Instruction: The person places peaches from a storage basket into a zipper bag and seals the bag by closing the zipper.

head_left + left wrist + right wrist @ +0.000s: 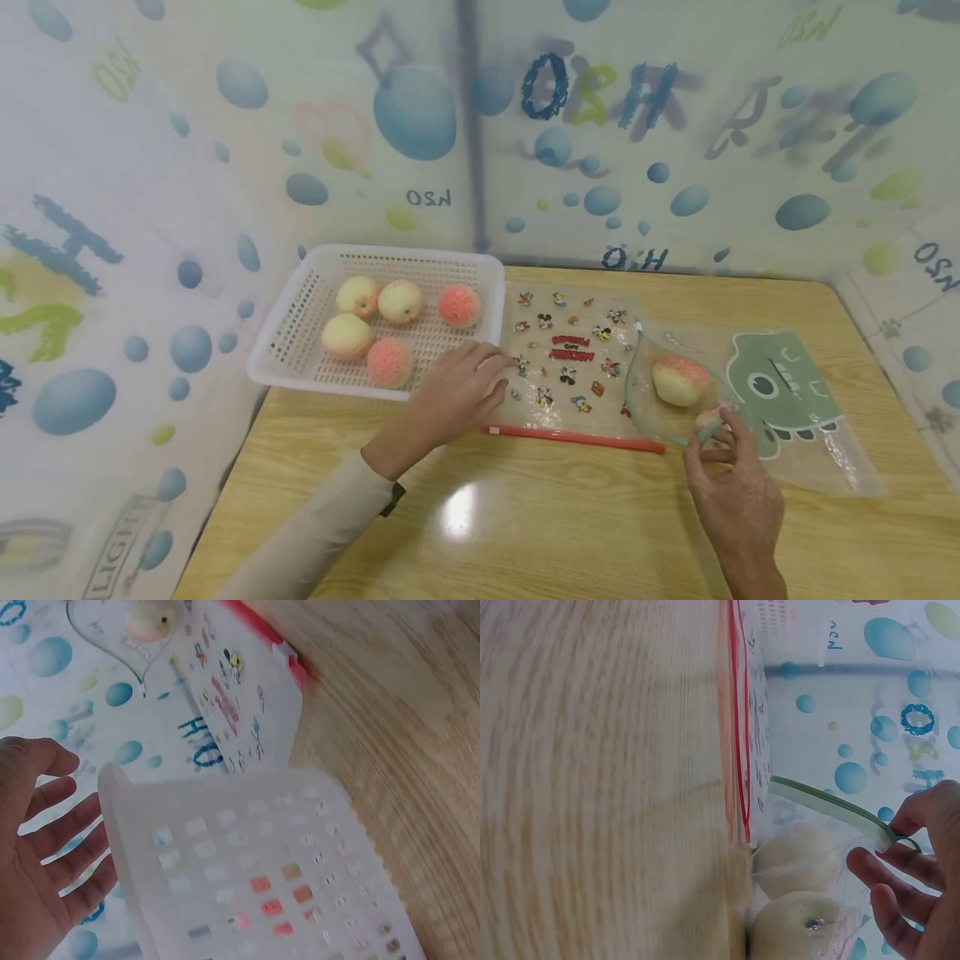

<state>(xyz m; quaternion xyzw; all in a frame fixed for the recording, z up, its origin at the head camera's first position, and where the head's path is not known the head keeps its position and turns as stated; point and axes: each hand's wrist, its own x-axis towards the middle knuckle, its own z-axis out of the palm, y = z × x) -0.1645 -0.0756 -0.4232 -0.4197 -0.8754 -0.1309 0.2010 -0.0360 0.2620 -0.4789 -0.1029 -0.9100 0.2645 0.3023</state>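
My right hand (738, 492) pinches the green-edged mouth of a clear zip bag (783, 383) printed with a green dinosaur, and the opening gapes. Two peaches (799, 930) lie inside that bag, one partly hidden by the fingers in the head view. Beside the right wall of a white plastic basket (330, 385) hovers my left hand (457, 387), its fingers loosely bent and holding nothing. Several peaches sit in the basket, pale yellow ones (348, 336) and pinkish-red ones (459, 306). In the left wrist view, the left fingers (75, 829) are close to the basket's rim.
Between the basket and the dinosaur bag, a clear bag (555, 392) with cartoon prints lies flat, its red slider strip (592, 439) facing me. All stand on a wooden table (525, 533). Patterned wall sheeting (337, 150) borders the table's back and sides.
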